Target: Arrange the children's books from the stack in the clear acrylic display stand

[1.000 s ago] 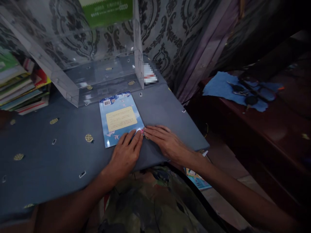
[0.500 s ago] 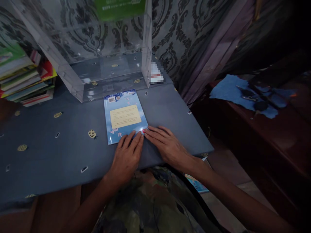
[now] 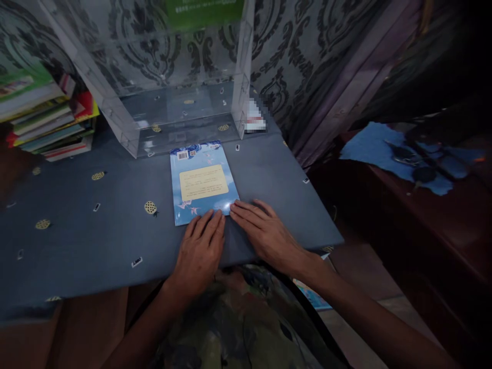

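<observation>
A blue book [image 3: 203,182] lies flat on the table, its back cover up, with a pale yellow text panel and a barcode at the far edge. My left hand [image 3: 202,246] rests at the book's near edge, palm down, fingers stretched out and fingertips at the cover. My right hand [image 3: 265,230] lies at the near right corner, its fingers extended and touching that corner. Neither hand grips the book.
Behind the book stands a clear plastic rack [image 3: 132,136] with a green label. A stack of books [image 3: 57,123] sits at the left. Blue cloth [image 3: 365,148] with dark items lies on a dark red surface at the right. Another colourful book [image 3: 313,294] is below the table edge.
The view has shifted slightly, so the table and book appear a little further right. My left fingertips have drawn back slightly towards the book's near edge. The book stays flat.
</observation>
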The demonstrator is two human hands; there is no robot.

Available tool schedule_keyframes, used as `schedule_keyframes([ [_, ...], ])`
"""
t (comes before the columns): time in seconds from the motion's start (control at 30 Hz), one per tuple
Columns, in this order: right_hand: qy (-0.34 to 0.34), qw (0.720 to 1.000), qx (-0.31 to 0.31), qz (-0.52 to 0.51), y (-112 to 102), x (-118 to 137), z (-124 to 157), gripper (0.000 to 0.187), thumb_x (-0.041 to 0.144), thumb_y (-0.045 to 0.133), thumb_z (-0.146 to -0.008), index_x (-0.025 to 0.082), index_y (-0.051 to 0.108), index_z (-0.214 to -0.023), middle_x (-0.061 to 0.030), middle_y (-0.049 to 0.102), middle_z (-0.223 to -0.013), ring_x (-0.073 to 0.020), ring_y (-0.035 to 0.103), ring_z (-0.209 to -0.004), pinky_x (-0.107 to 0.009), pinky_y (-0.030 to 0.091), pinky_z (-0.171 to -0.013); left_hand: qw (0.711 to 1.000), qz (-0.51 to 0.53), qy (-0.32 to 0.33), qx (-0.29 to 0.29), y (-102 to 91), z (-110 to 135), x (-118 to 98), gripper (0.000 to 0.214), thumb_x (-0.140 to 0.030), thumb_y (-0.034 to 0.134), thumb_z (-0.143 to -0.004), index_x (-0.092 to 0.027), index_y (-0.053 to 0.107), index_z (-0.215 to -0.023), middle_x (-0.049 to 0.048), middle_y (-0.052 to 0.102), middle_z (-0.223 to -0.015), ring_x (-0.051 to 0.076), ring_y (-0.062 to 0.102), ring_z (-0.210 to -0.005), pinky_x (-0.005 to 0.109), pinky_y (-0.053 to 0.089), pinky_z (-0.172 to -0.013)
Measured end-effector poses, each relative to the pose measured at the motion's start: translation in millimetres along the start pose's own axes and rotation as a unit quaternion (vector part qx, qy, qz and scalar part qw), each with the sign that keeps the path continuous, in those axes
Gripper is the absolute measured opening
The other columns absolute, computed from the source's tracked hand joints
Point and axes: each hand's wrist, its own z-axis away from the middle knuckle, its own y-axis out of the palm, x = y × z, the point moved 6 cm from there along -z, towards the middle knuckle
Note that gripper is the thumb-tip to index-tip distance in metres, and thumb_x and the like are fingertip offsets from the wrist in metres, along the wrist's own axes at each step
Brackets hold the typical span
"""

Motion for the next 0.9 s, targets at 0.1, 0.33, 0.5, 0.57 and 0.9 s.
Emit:
schedule_keyframes([
  [0.1,-0.019,1.000,0.000,0.000,3,6,-4,0.052,0.008,0.044,-0.095,0.014,0.051,-0.146,-0.0147,0.059,-0.142,-0.0287,0.049,-0.139,-0.056,0.039,-0.115,1.000,-0.005,-0.020,0.000,-3.5,1,1,0.039,-0.014,0.048,-0.098,-0.010,0.058,-0.135,0.0137,0.063,-0.139,0.029,0.055,-0.128,0.051,0.042,-0.109],
  [0.33,-0.025,1.000,-0.007,0.001,7,11,-9,0.049,0.008,0.043,-0.096,0.016,0.052,-0.144,-0.0131,0.060,-0.142,-0.0262,0.049,-0.139,-0.053,0.039,-0.115,0.996,-0.043,-0.067,0.033,-8.5,4,-3,0.041,-0.015,0.051,-0.096,-0.011,0.059,-0.136,0.0123,0.061,-0.143,0.032,0.058,-0.112,0.054,0.046,-0.094],
  [0.5,-0.030,0.999,-0.011,0.011,7,11,-8,0.047,0.007,0.042,-0.097,0.015,0.055,-0.142,-0.0129,0.061,-0.140,-0.0265,0.051,-0.137,-0.052,0.041,-0.113,0.994,-0.060,-0.073,0.055,-8.9,4,-4,0.041,-0.018,0.050,-0.097,-0.012,0.058,-0.137,0.0108,0.059,-0.145,0.030,0.058,-0.103,0.049,0.048,-0.086],
  [0.57,-0.036,0.999,-0.013,0.015,7,12,-9,0.044,0.009,0.041,-0.099,0.014,0.056,-0.140,-0.0133,0.062,-0.140,-0.0268,0.051,-0.137,-0.051,0.041,-0.113,0.994,-0.062,-0.077,0.046,-10.9,5,-1,0.040,-0.019,0.050,-0.098,-0.012,0.059,-0.137,0.0109,0.061,-0.143,0.029,0.058,-0.100,0.047,0.048,-0.085],
  [0.9,-0.053,0.998,-0.021,0.003,12,21,-20,0.046,0.009,0.041,-0.099,0.014,0.055,-0.142,-0.0128,0.064,-0.137,-0.0258,0.051,-0.137,-0.053,0.040,-0.113,0.991,-0.073,-0.110,0.030,-14.8,15,10,0.038,-0.019,0.051,-0.098,-0.011,0.061,-0.134,0.0105,0.063,-0.140,0.027,0.059,-0.100,0.043,0.049,-0.083],
])
